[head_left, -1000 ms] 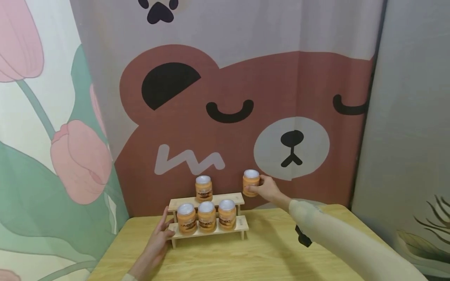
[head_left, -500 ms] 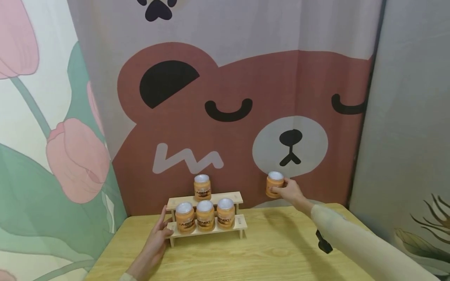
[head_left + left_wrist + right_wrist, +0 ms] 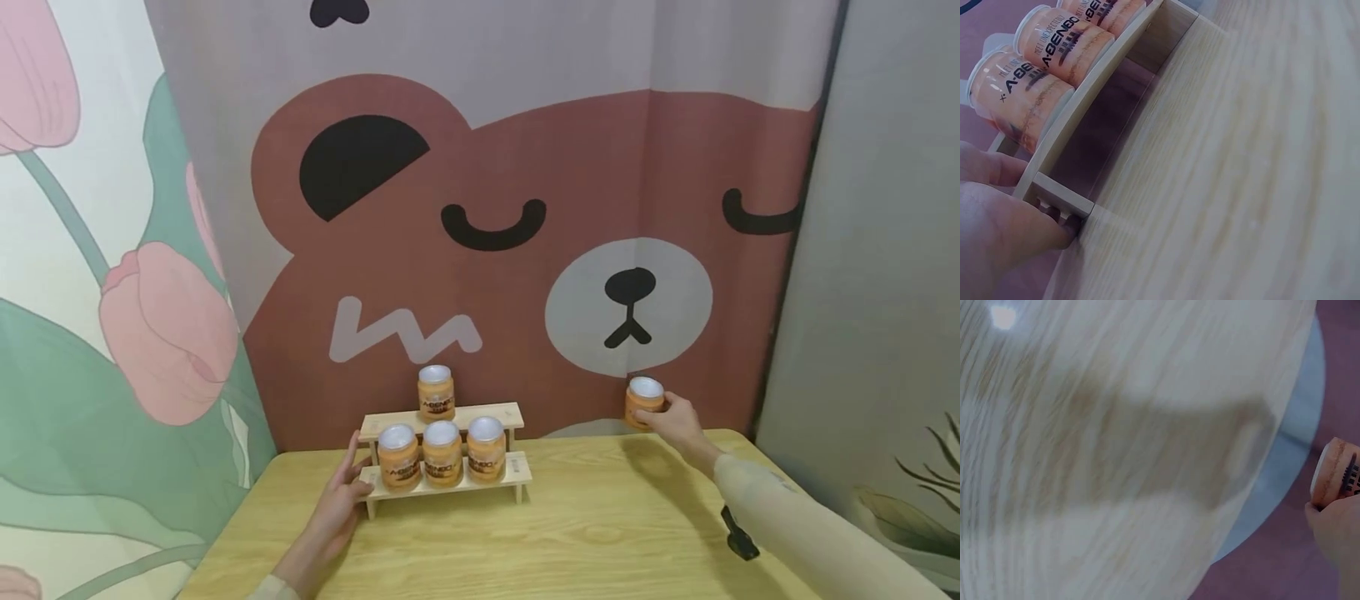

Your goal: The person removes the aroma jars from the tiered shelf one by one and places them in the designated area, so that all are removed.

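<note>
My right hand (image 3: 681, 429) holds an orange jar (image 3: 643, 405) with a white lid, upright above the table's back right part. In the right wrist view, the same jar (image 3: 1337, 474) is partly cut off at the frame edge. A two-step wooden stand (image 3: 483, 415) is on the table, left of centre. On its upper step sits one matching jar (image 3: 436, 395); the lower step bears three in a row, the middle jar (image 3: 442, 455) among them. At the stand's left end is my left hand (image 3: 336, 504), its thumb and fingers (image 3: 1054, 232) gripping around the end and leg.
The light wood table (image 3: 585, 517) spreads in front of and right of the stand. A curtain (image 3: 375, 275) printed with a bear hangs close behind its back edge. A grey panel (image 3: 870, 275) stands at the right, a tulip-printed one (image 3: 172, 333) at the left.
My right hand has carried the jar to the right, away from the stand's upper step, and lately a little lower. The left hand and the stand have stayed in place.
</note>
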{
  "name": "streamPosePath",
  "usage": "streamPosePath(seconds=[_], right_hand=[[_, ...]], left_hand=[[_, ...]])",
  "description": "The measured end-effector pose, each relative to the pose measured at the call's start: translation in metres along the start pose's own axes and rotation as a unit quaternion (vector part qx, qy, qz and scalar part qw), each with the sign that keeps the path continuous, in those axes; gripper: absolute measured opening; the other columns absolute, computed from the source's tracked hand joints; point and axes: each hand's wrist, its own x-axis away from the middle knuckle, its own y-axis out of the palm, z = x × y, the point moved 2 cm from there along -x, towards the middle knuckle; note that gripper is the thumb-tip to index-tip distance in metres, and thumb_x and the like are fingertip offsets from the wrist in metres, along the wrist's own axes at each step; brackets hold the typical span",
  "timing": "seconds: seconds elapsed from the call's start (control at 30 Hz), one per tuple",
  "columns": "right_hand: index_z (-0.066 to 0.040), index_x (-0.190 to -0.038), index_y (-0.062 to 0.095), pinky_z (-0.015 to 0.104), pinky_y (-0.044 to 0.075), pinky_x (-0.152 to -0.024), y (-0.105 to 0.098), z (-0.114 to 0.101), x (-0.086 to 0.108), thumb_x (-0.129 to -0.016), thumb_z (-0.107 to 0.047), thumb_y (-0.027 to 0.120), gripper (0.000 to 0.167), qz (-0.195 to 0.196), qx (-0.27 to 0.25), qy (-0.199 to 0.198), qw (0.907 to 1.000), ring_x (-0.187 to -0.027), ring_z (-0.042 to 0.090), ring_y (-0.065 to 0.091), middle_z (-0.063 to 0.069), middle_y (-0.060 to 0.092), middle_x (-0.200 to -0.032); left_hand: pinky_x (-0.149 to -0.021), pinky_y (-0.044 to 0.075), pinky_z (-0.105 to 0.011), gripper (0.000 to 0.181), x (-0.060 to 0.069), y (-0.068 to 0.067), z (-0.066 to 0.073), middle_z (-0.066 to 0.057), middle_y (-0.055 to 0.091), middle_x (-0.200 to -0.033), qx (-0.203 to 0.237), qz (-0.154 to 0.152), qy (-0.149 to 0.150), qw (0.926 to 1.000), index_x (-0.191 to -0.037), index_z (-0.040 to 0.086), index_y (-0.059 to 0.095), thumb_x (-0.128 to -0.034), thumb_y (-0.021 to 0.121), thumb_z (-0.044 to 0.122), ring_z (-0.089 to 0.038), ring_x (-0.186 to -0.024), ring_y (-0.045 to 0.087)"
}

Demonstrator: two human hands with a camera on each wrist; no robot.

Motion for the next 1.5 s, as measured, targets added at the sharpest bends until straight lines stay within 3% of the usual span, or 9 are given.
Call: streamPosePath(seconds=[0.23,0.47,0.6,0.87,1.1,1.5], right_hand=[[0.018,-0.140,0.042,0.039,0.051,-0.083,-0.024,0.033,-0.001,-0.092,-0.028,0.075,0.074,0.040,-0.014,0.022,0.9989,-0.114,0.042,0.056,0.036,0.055,-0.130],[0.020,-0.142,0.038,0.054,0.043,-0.095,-0.045,0.066,-0.009,-0.091,-0.032,0.073,0.081,0.098,0.015,0.077,0.9921,-0.118,0.049,0.049,0.040,0.049,-0.133],[0.020,-0.142,0.037,0.057,0.040,-0.099,-0.055,0.077,-0.010,-0.090,-0.031,0.073,0.082,0.119,0.017,0.097,0.9881,-0.119,0.050,0.047,0.041,0.047,-0.134],[0.023,-0.134,0.042,0.054,0.044,-0.092,-0.059,0.098,-0.004,-0.090,-0.035,0.073,0.078,0.113,0.029,0.104,0.9876,-0.113,0.050,0.051,0.043,0.050,-0.128],[0.024,-0.129,0.045,0.055,0.045,-0.090,-0.060,0.103,-0.005,-0.090,-0.035,0.071,0.076,0.112,0.049,0.103,0.9871,-0.110,0.052,0.052,0.045,0.051,-0.123],[0.023,-0.135,0.042,0.044,0.047,-0.085,-0.062,0.114,-0.001,-0.091,-0.040,0.071,0.081,0.085,0.001,0.121,0.9890,-0.112,0.046,0.051,0.041,0.050,-0.129]], left_hand=[[-0.109,0.014,-0.060,0.102,0.000,0.005,0.000,-0.026,0.009,-0.163,0.012,-0.005,0.006,0.9999,-0.164,0.040,0.007,-0.0871,0.047,-0.015,-0.042,-0.144,0.008],[-0.110,0.008,-0.067,0.102,0.001,0.007,-0.002,-0.026,0.005,-0.164,0.023,-0.010,-0.001,0.9997,-0.163,0.044,0.007,-0.0883,0.046,-0.014,-0.045,-0.146,0.005],[-0.112,0.004,-0.069,0.102,0.002,0.007,-0.002,-0.029,0.003,-0.163,0.020,-0.008,0.002,0.9998,-0.163,0.043,0.008,-0.0875,0.048,-0.013,-0.048,-0.148,-0.003],[-0.111,0.000,-0.071,0.101,0.002,0.004,-0.002,-0.030,0.002,-0.163,0.014,-0.006,0.001,0.9999,-0.163,0.043,0.009,-0.0880,0.048,-0.012,-0.049,-0.148,-0.010],[-0.111,0.000,-0.071,0.101,0.000,0.001,-0.003,-0.030,0.001,-0.163,0.015,-0.001,-0.001,0.9999,-0.163,0.042,0.009,-0.0880,0.048,-0.013,-0.048,-0.147,-0.011],[-0.111,0.000,-0.071,0.100,0.001,0.002,0.000,-0.029,0.002,-0.165,0.008,0.006,-0.005,0.9999,-0.163,0.041,0.009,-0.0886,0.048,-0.012,-0.045,-0.149,-0.011]])
